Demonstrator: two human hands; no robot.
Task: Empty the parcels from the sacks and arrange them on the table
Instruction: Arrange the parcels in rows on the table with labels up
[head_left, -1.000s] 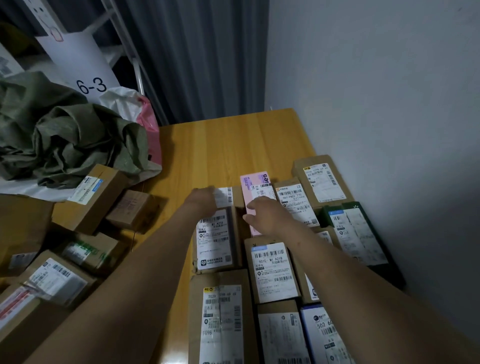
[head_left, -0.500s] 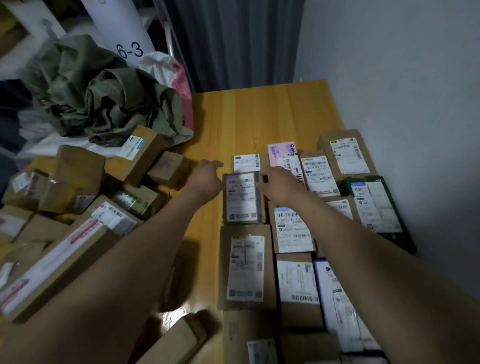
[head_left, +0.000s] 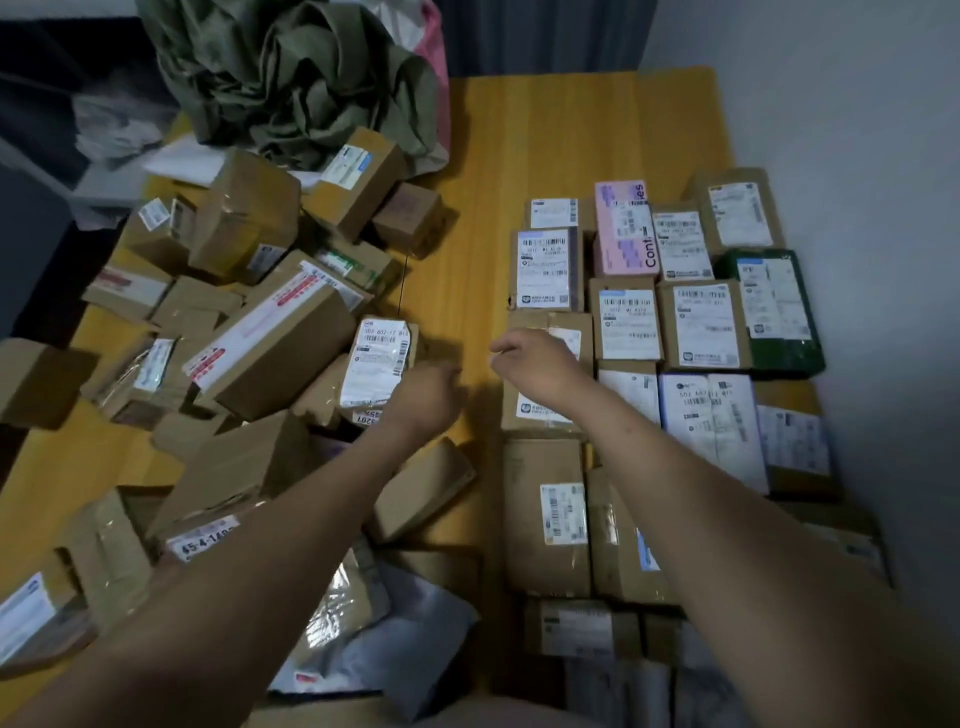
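Parcels on table (head_left: 545, 130), head view. Right half: sorted parcels (head_left: 628, 325) lie flat, labels up, edge to edge in rows alongside wall (head_left: 831, 104). Their long axes run near-to-far, i.e. toward table's far edge. Incl. pink parcel (head_left: 621, 228) in far rows and dark green parcel (head_left: 774, 306) next to wall, both w/ same orientation.

Left half: unsorted pile (head_left: 249, 244) of brown cartons, tipped and overlapping, axes at mixed angles. Long carton w/ red-and-white tape (head_left: 270, 343) lies diagonal, near-left to far-right. At pile's right edge, labelled parcel (head_left: 378, 364) leans on others, white label facing up, long axis approx. near-to-far, top tilted slightly right.

Green sacks (head_left: 311, 78) sit crumpled at far left of table, pink bag (head_left: 434, 52) just behind.

Left hand (head_left: 423, 395): back toward camera, fingers curled under and hidden, at lower-right corner of labelled parcel. Whether it grips that parcel cannot be told.

Right hand (head_left: 535, 364): fingers loosely curled, nothing in it, above a brown parcel (head_left: 540, 322) in left column of sorted rows; contact w/ it unclear. A strip of bare table shows between the hands.
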